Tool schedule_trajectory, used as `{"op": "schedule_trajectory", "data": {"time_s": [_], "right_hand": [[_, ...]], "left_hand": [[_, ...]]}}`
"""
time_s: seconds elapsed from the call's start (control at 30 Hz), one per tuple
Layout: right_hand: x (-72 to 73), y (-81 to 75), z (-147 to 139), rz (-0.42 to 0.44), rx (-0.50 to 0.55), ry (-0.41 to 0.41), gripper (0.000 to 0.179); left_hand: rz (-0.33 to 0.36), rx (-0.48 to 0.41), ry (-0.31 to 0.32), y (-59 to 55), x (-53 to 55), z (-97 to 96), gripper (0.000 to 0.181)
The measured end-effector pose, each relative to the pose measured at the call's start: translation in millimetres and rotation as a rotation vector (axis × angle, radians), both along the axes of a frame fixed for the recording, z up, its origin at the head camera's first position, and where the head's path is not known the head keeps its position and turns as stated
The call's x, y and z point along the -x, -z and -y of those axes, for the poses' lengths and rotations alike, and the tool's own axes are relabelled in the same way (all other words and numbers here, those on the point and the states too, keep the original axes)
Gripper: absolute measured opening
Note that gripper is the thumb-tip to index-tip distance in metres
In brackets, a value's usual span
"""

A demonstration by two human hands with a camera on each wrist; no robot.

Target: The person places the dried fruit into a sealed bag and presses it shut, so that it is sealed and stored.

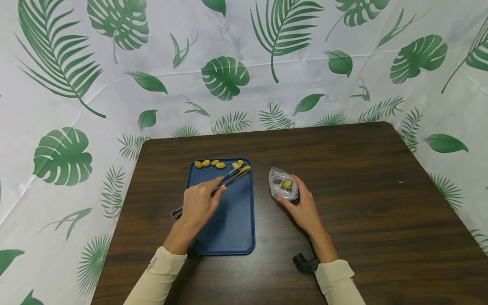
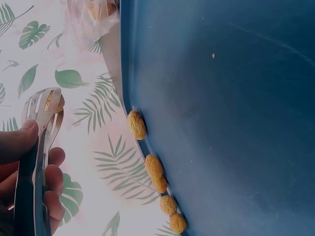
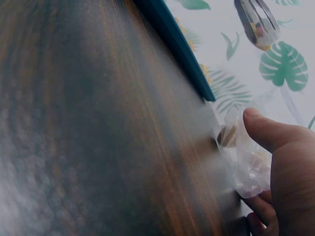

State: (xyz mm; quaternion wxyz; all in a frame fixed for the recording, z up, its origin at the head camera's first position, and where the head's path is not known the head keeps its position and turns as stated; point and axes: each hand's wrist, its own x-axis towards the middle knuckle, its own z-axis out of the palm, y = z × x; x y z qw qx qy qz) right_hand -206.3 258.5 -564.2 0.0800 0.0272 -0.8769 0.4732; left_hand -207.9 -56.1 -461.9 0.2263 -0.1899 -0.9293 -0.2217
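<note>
My left hand (image 1: pixel 200 202) grips metal tongs (image 2: pixel 27 189) above the tray. Between the slotted tips sits one golden, wrinkled oval piece (image 2: pixel 60 104), which looks like a dried fruit or nut. Several more such pieces (image 1: pixel 220 165) line the far edge of the blue tray (image 1: pixel 228 233); the tongs overlap those at the far right corner in the head view. To the right of the tray, my right hand (image 1: pixel 306 209) holds a clear plastic bag (image 1: pixel 275 174) by its side, thumb and fingers around it. Inside the bag lie similar yellow pieces (image 1: pixel 287 184).
The dark wooden table (image 1: pixel 362 190) extends right of the bag and behind the tray. A white cloth with green leaves (image 1: pixel 167 114) hangs behind the table. A black strap mount (image 1: pixel 305 263) sits at my right wrist. A tiny crumb (image 1: pixel 400 182) lies on the table's right side.
</note>
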Motion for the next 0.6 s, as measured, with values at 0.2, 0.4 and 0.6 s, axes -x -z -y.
{"op": "schedule_trajectory", "data": {"time_s": [0.2, 0.4, 0.6], "right_hand": [[-0.8, -1.4, 0.1, 0.013, -0.005, 0.006, 0.086], [0.4, -0.5, 0.2, 0.002, -0.004, 0.007, 0.086], [0.6, 0.9, -0.1, -0.008, -0.004, 0.005, 0.085]], "left_hand": [[-0.009, -0.004, 0.012, 1.2, 0.6, -3.2, 0.033], [-0.008, -0.002, 0.020, 2.6, 0.1, -7.2, 0.032], [-0.005, 0.000, 0.020, 2.1, -0.4, -12.8, 0.032]]}}
